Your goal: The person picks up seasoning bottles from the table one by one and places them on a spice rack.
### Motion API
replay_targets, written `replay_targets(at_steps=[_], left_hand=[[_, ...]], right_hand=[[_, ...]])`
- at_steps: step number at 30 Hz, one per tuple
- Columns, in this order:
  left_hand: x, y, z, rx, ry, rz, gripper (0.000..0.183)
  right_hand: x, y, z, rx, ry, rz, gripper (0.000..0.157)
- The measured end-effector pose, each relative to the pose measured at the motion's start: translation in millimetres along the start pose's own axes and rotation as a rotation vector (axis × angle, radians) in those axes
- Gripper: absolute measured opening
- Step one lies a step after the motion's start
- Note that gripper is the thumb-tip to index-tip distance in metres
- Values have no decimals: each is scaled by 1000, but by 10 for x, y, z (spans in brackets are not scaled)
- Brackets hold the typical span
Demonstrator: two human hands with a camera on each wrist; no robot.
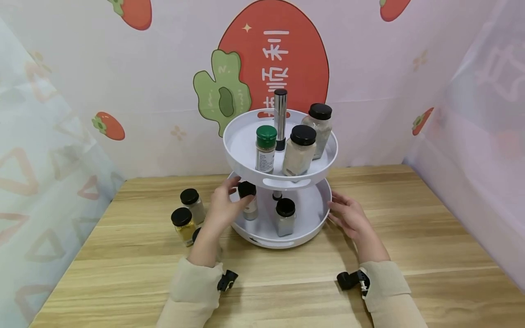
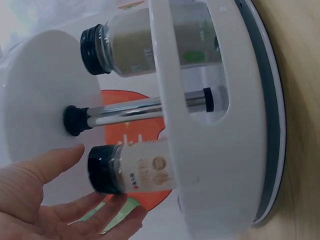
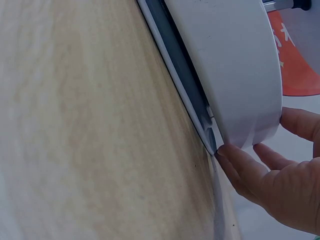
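Note:
A white two-tier round tray stand has a lower tray [image 1: 279,244] and an upper tray [image 1: 270,181]. On the lower tray's left side stands a labelled jar with a black lid [image 2: 145,167]. My left hand [image 1: 223,205] reaches around this jar, thumb apart from its lid and fingers spread just beside it; whether a fingertip touches is unclear. Another black-lidded jar [image 1: 285,224] stands at the lower tray's front. At the right, my right hand [image 1: 350,216] rests its fairly straight fingertips against the lower tray's outer wall [image 3: 235,70].
The upper tray bears a green-capped shaker [image 1: 265,155] and two larger black-lidded jars, one in front [image 1: 298,157], one behind [image 1: 321,130]. A metal post [image 1: 280,114] rises through the stand. Left on the wooden table [image 1: 287,291] are a yellow-filled jar [image 1: 185,231], a grey one [image 1: 198,212] and another partly hidden.

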State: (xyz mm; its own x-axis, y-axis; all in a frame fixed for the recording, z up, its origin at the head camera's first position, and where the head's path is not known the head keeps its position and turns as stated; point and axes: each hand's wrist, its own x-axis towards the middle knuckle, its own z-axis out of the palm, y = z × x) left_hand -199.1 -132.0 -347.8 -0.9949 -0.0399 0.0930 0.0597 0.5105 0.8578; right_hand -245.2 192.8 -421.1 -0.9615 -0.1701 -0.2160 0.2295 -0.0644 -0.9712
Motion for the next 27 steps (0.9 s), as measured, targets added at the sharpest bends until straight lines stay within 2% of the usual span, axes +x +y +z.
replay_targets(at_steps=[4, 9, 14, 17, 22, 27], left_hand=[[-102, 23, -130, 58, -1, 49, 57], [-264, -15, -299, 129, 3, 164, 48], [-432, -107, -453, 208, -52, 321, 41], [-510, -154, -536, 209, -92, 384, 39], [-562, -227, -652, 170, -144, 419, 36], [-566, -335, -755, 92, -182, 413, 36]], right_hand=[[17, -3, 1, -2, 1, -2, 62], [23, -20, 12, -7, 0, 2, 63], [24, -24, 18, -5, -2, -1, 63], [16, -28, 19, -2, -1, -6, 63], [6, -29, 16, 0, 6, -5, 63], [7, -6, 22, -7, 7, 0, 63]])
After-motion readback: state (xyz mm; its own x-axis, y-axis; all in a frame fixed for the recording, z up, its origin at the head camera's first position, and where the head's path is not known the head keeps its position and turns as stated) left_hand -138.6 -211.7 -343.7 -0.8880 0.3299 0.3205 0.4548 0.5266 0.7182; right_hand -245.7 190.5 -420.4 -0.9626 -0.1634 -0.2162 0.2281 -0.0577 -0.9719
